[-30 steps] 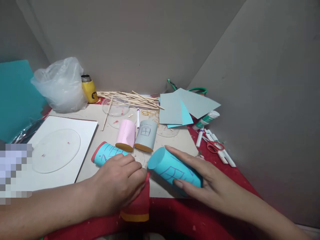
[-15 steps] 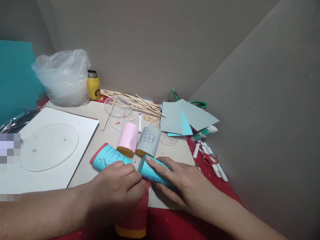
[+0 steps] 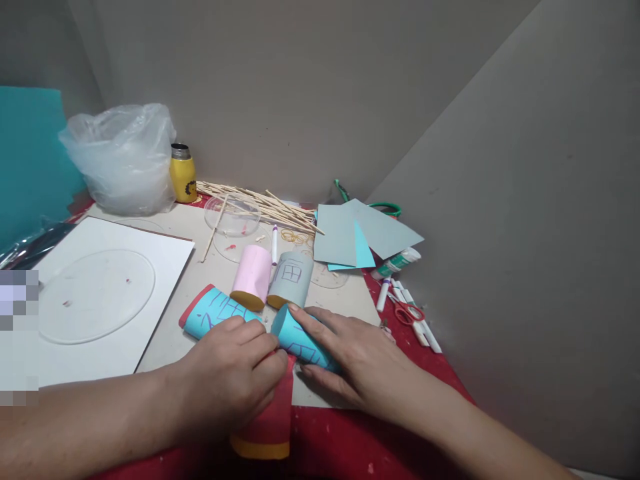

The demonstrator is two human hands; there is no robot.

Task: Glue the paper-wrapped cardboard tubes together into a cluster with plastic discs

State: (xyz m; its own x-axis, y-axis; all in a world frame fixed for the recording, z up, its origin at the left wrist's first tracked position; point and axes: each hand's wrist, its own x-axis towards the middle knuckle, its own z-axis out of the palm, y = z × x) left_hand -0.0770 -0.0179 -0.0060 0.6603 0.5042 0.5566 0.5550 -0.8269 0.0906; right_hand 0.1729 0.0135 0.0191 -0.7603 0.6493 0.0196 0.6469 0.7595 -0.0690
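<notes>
My right hand (image 3: 350,357) lies over a turquoise paper tube (image 3: 295,340) with drawn lines, fingers curled round it on the beige board (image 3: 200,273). My left hand (image 3: 235,377) is closed in a pinch right beside that tube's open end, resting on a red tube with an orange rim (image 3: 265,427); what the fingertips pinch is too small to make out. Just behind it lies a second turquoise tube with a red rim (image 3: 207,312). A pink tube (image 3: 251,276) and a grey tube with a drawn window (image 3: 291,278) lie behind the hands.
A white board with a clear disc (image 3: 100,293) lies at left. At the back are a plastic bag (image 3: 123,157), a yellow bottle (image 3: 183,175), wooden sticks (image 3: 255,200) and clear dishes (image 3: 233,217). Grey and turquoise paper sheets (image 3: 360,233), red scissors (image 3: 410,312) and markers (image 3: 423,327) lie at right.
My right hand has drawn the turquoise tube leftwards and closer, so its open end now sits against my left hand's fingertips. My left hand stayed put.
</notes>
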